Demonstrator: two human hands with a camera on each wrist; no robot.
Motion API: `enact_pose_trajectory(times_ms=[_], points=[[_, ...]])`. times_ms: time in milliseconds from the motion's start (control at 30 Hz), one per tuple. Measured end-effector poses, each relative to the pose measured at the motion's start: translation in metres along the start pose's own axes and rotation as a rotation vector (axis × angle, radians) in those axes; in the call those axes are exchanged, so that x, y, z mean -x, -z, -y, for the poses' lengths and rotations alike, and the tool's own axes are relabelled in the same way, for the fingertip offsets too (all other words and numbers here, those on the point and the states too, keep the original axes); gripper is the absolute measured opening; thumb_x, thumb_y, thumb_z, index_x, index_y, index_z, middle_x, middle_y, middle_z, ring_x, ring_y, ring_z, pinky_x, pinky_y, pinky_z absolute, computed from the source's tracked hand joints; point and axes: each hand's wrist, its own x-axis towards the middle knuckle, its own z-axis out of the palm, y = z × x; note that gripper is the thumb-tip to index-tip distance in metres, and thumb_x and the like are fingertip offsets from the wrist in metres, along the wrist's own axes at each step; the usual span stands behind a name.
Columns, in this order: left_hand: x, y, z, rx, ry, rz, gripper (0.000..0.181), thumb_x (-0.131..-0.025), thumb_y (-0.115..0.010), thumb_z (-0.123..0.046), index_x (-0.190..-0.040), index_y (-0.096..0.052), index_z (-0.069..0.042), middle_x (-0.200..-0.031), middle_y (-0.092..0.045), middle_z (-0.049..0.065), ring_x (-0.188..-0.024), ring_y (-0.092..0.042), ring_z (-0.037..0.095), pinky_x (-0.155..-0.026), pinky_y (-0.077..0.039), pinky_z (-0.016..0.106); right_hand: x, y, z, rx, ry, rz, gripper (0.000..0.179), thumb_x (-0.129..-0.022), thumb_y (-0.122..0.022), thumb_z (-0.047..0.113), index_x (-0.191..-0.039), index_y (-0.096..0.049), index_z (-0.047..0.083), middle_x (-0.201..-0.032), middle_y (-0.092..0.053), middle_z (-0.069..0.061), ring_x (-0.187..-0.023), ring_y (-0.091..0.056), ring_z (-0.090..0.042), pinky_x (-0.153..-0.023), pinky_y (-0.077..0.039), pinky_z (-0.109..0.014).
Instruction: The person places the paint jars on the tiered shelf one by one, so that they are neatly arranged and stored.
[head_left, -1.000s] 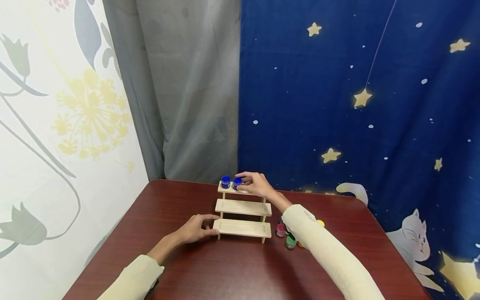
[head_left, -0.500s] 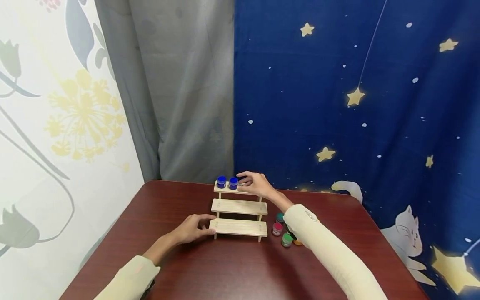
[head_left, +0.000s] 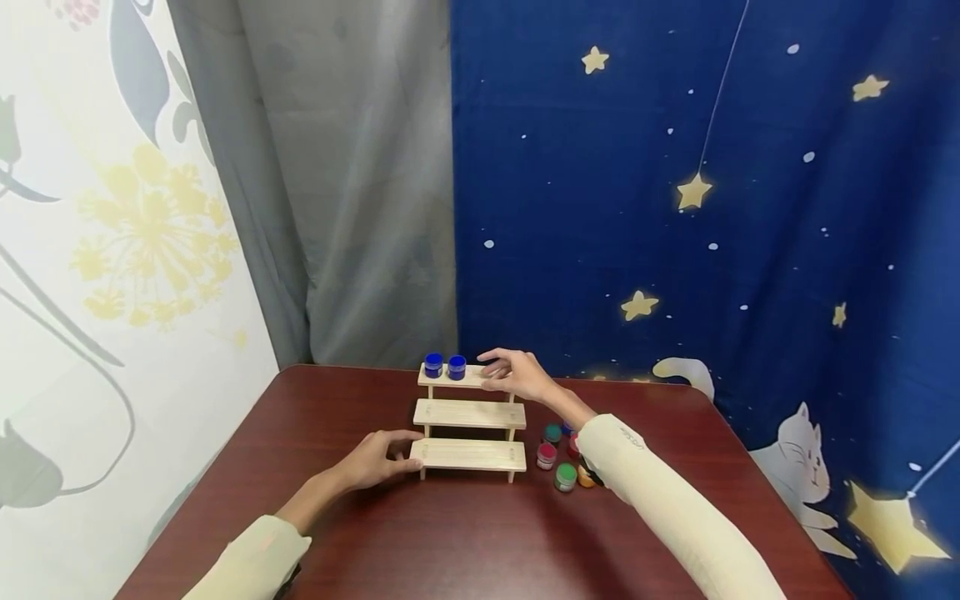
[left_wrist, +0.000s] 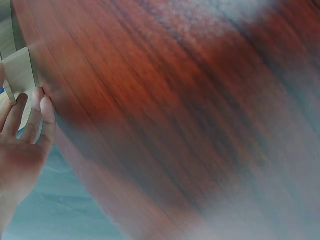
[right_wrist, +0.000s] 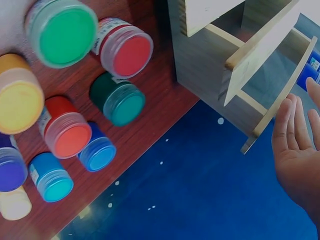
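A pale wooden three-tier stand [head_left: 469, 412] is on the table in the head view. Two blue paint jars [head_left: 433, 365] are side by side at the left of its top tier. My left hand [head_left: 375, 460] holds the left end of the bottom tier between thumb and fingers. At the right part of the top tier is my right hand [head_left: 521, 377], its fingers loosely extended with a gap between them and the nearer blue jar [head_left: 457, 367]. In the right wrist view this hand [right_wrist: 300, 160] is beside the stand, and nothing shows in its fingers.
Right of the stand is a group of paint jars, among them a green jar [right_wrist: 67, 37], a teal jar [right_wrist: 122, 102] and a yellow jar [right_wrist: 20, 102]. The right sleeve [head_left: 660, 500] passes over part of the group. Behind the table [head_left: 450, 542] hangs a blue starry curtain [head_left: 570, 208].
My right hand has let go of the second blue jar and drawn a little to the right. The left hand stays at the stand. The whole head view has shifted slightly.
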Motion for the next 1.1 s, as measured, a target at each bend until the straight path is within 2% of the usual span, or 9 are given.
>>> enact_pose_trajectory(times_ms=[333, 733, 933, 1100], points=[[0.000, 0.001, 0.003, -0.005, 0.005, 0.001, 0.047, -0.095, -0.079, -0.027, -0.136, -0.066, -0.006, -0.082, -0.068, -0.001, -0.070, -0.062, 0.011, -0.063, -0.048, 0.025, 0.014, 0.007, -0.004, -0.005, -0.008, -0.010, 0.053, -0.088, -0.082, 0.000, -0.138, -0.064, 0.008, -0.113, -0.077, -0.013, -0.097, -0.075, -0.026, -0.081, -0.060, -0.032], [-0.001, 0.001, 0.004, 0.006, 0.005, 0.010, 0.047, -0.096, -0.078, -0.028, -0.136, -0.066, -0.006, -0.084, -0.069, -0.001, -0.071, -0.061, 0.011, -0.063, -0.049, 0.025, 0.034, 0.018, -0.011, -0.025, 0.012, -0.011, 0.057, -0.085, -0.081, -0.006, -0.138, -0.061, -0.002, -0.114, -0.076, -0.018, -0.093, -0.075, -0.026, -0.080, -0.059, -0.030], [-0.001, 0.001, 0.003, 0.000, -0.001, 0.008, 0.049, -0.096, -0.078, -0.030, -0.136, -0.066, -0.006, -0.085, -0.069, -0.002, -0.071, -0.060, 0.010, -0.063, -0.048, 0.025, 0.044, 0.024, -0.014, -0.034, 0.044, -0.012, 0.057, -0.084, -0.081, -0.008, -0.137, -0.061, -0.004, -0.114, -0.075, -0.022, -0.090, -0.074, -0.028, -0.076, -0.059, -0.030], [-0.002, 0.000, 0.002, -0.005, -0.007, 0.013, 0.049, -0.095, -0.078, -0.030, -0.136, -0.066, -0.006, -0.084, -0.069, -0.001, -0.071, -0.061, 0.010, -0.064, -0.048, 0.025, 0.051, 0.028, -0.019, -0.035, 0.021, -0.012, 0.057, -0.084, -0.080, -0.010, -0.138, -0.062, -0.002, -0.112, -0.075, -0.019, -0.087, -0.072, -0.026, -0.073, -0.057, -0.027]])
